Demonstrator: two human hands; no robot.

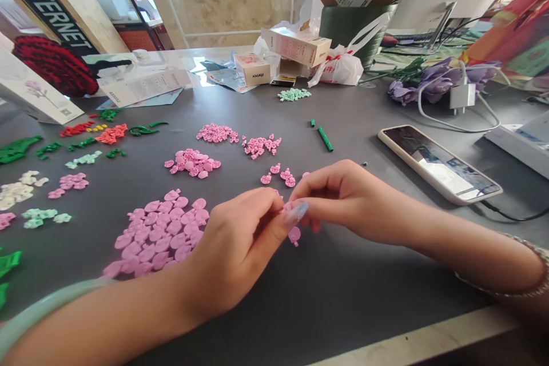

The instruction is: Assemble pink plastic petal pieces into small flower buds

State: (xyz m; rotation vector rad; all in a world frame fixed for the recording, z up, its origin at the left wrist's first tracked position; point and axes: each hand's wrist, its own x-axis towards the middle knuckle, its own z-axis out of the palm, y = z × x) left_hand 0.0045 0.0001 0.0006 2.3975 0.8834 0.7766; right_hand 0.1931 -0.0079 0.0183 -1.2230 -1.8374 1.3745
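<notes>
Fingertips (271, 206) pressed together, we are pinching a small pink plastic petal piece (294, 235) between our left grip (235, 246) and right grip (345, 200), both closed on it. We are working just beside a large heap of pink petal pieces (156, 234) on the dark grey table (309, 320), with smaller pink piles (193, 163) ahead, green pieces (17, 148) further left, and a phone (440, 164) lying near our right wrist.

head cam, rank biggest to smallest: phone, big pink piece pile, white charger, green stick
1. Phone and big pink piece pile: they look about equal, so I can't rank them
2. White charger
3. Green stick
</notes>
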